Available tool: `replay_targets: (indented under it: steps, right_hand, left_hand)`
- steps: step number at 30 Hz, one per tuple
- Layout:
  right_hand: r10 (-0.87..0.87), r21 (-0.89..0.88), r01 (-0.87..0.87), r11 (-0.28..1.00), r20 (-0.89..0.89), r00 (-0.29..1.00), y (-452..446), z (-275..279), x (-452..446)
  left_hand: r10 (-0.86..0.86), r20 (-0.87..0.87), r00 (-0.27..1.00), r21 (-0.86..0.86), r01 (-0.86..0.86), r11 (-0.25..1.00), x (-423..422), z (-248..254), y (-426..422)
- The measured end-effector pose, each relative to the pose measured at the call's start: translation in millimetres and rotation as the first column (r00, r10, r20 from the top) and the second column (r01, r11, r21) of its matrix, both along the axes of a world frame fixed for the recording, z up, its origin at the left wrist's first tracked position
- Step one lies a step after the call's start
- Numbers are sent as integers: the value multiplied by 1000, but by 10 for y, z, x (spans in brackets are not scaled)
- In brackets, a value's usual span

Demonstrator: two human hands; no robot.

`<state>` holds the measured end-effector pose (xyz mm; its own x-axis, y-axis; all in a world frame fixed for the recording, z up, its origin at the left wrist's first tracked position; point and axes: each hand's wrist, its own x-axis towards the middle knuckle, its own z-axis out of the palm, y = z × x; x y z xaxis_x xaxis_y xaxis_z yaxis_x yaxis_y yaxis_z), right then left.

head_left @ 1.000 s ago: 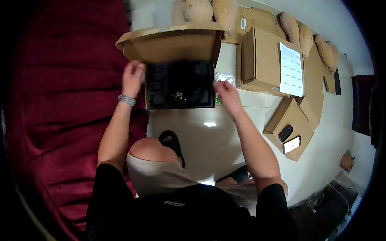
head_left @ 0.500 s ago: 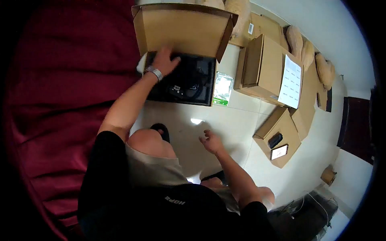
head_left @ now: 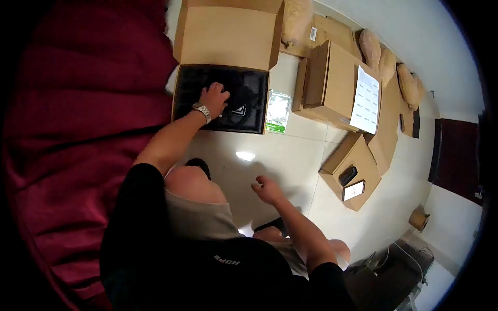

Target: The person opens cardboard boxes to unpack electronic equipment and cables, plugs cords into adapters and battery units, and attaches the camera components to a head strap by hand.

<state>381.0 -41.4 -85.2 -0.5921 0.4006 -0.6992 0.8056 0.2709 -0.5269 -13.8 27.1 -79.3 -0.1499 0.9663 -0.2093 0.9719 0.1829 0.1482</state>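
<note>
An open cardboard box point(head_left: 225, 33) lies at the upper middle, its lid raised and black foam lining its inside. My left hand point(head_left: 214, 99), with a metal watch on the wrist, reaches into it, fingers bent down over a dark item point(head_left: 238, 110) in the foam. What the fingertips touch is hidden. My right hand point(head_left: 266, 189) hangs over the floor below the box, fingers curled loosely and apart, holding nothing. Right of the box lies a clear plastic packet point(head_left: 278, 111) with a green strip.
Dark red cloth point(head_left: 93, 103) covers the left side. At the right stand a larger carton point(head_left: 340, 78) with a printed sheet point(head_left: 366, 101) and a flatter box point(head_left: 363, 155) bearing a phone point(head_left: 354, 191) and a black object point(head_left: 348, 176). Several gourds point(head_left: 370, 49) lie behind.
My left hand has moved from the box's left edge into the box. My right hand has left the box's right side and dropped lower over the floor. The view has shifted.
</note>
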Motion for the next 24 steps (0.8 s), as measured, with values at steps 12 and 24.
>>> replay_targets:
  steps: [12,24]
  right_hand:
    - [-329,-88,318,944,-184,926,497,42,-162]
    - [-625,-339,540,770,-567,536,1075,1540,-1338]
  left_hand:
    - [1,544,839,430,-280,858,-334,1180,-106]
    - [17,1000,-4,-16,-541,841,47,1854,19]
